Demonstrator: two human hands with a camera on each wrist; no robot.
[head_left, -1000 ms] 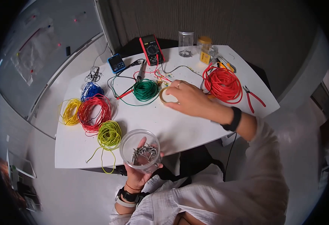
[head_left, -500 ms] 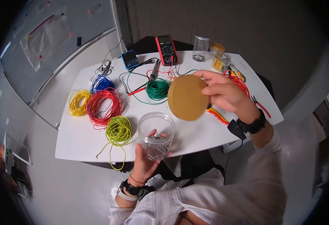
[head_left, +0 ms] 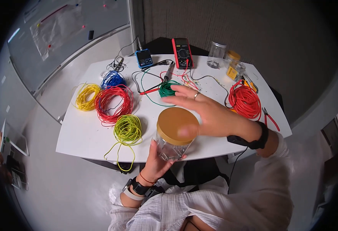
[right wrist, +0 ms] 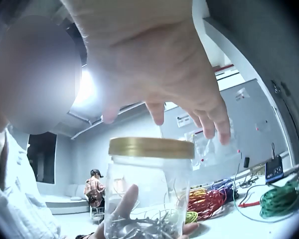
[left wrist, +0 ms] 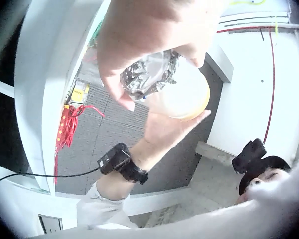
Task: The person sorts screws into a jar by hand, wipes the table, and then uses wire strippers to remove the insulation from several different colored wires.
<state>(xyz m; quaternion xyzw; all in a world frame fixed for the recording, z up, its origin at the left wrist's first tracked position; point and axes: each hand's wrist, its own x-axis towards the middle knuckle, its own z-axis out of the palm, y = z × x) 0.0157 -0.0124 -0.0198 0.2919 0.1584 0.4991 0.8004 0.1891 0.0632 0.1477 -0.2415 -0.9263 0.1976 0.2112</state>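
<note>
A clear plastic jar (head_left: 171, 149) with small metal pieces like screws or nails in the bottom stands upright in my left hand (head_left: 155, 164). The fingers and thumb of that hand curl around its lower part. On the jar's mouth sits a round gold lid (head_left: 173, 120), level across the rim in the right wrist view. My right hand (head_left: 211, 113) hovers over the lid with fingers spread and straight, holding nothing. Its fingertips (right wrist: 158, 117) show above the lid with a gap in the right wrist view.
Coils of yellow (head_left: 85, 97), red (head_left: 111, 115), blue (head_left: 113, 80) and lime wire (head_left: 127, 130) lie left of the jar. Green wire (head_left: 167, 89), a multimeter (head_left: 182, 54) and jars (head_left: 216, 56) stand farther back. Red cable (head_left: 246, 102) and pliers (head_left: 269, 120) are at right.
My right hand picked the gold lid up off the table, turned it over and brought it onto the jar, then let go of it. The left hand kept its hold on the jar.
</note>
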